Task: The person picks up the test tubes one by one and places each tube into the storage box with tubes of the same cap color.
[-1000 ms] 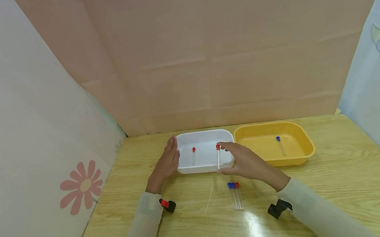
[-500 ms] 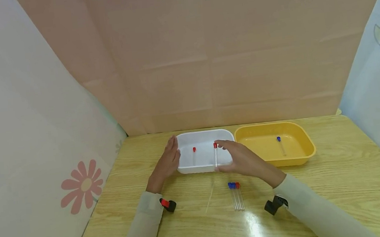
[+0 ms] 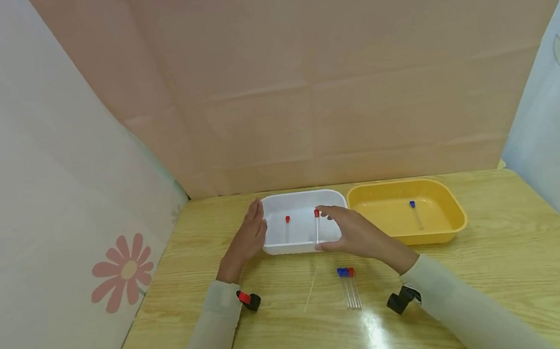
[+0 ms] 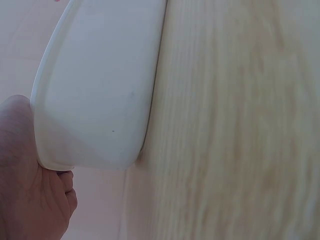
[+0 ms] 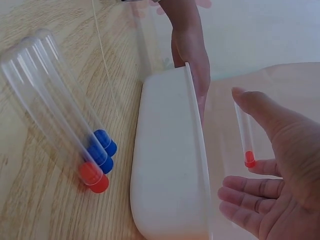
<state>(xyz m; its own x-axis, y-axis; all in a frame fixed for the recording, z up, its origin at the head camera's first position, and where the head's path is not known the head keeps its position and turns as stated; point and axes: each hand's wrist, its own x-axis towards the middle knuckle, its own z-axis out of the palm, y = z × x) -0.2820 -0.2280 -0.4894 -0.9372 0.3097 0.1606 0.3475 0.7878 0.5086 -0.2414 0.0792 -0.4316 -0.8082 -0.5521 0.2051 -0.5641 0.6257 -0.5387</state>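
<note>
Right hand point(image 3: 354, 232) pinches a red-capped tube point(image 3: 317, 229); left hand point(image 3: 245, 242) grips the white tray point(image 3: 291, 249). That and the yellow tray point(image 3: 422, 239) hold one tube point(image 3: 416, 215) each; three loose tubes point(image 5: 65, 105) remain (lower centre, head view).

I log the head view as farthest: above the table point(image 3: 519, 274), facing forward and down toward the brown backdrop point(image 3: 300, 80). My left wrist view sits close to the outer wall of the white tray point(image 4: 95, 90), rolled so the table fills its right side. My right wrist view, also near and rolled, looks along that tray toward the left hand point(image 5: 195, 60). Head and right wrist share the tray, capped tubes point(image 5: 65, 102) and right hand point(image 3: 358, 234).
</note>
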